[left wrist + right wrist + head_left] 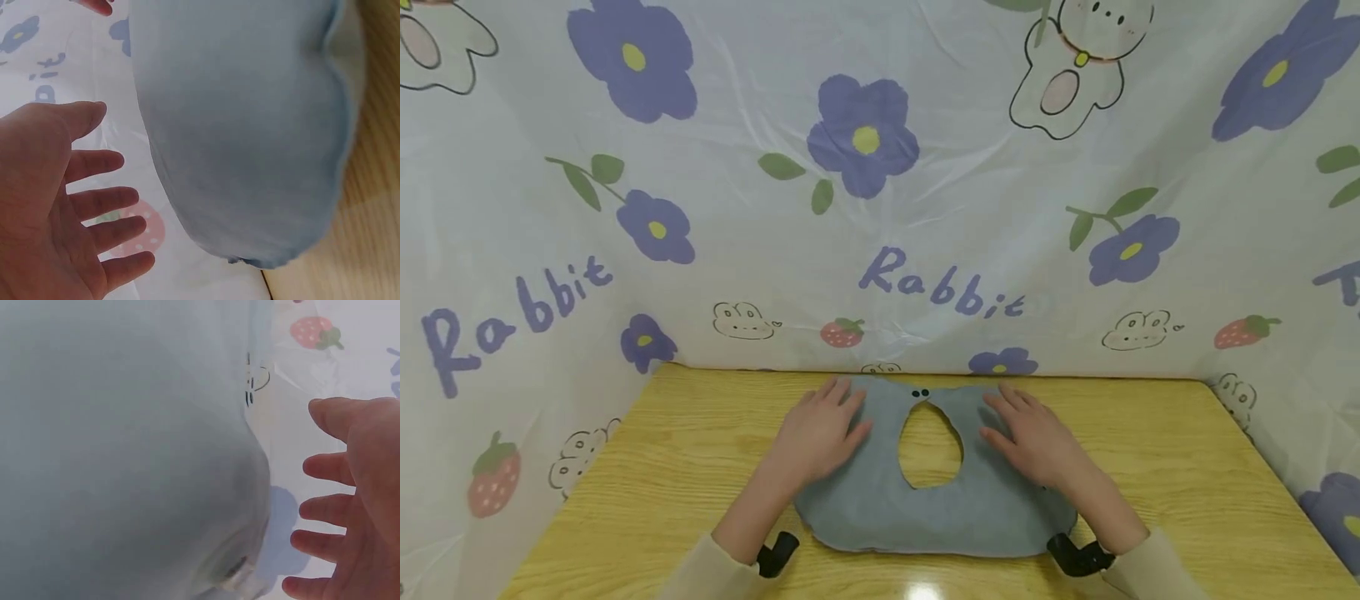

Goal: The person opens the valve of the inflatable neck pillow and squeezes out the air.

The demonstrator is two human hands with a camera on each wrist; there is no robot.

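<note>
A grey-blue U-shaped neck pillow [925, 525] lies on the table, its two ends meeting at the far side by a pair of small black snaps [920, 393]. Over its left arm is my left hand [826, 427], fingers straight and spread. My right hand [1033, 435] mirrors it over the right arm, also with fingers extended. Both wrist views show a gap between the fingertips and the pillow's side. In the right wrist view, a clear, shiny part [240, 572] shows low on the pillow's edge; its kind is unclear.
The wooden table [1157, 467] ends at the back and sides against a white cloth [737, 242] printed with flowers, strawberries and rabbits. Black wrist-camera mounts [778, 554] sit below each wrist, close to the pillow's near corners.
</note>
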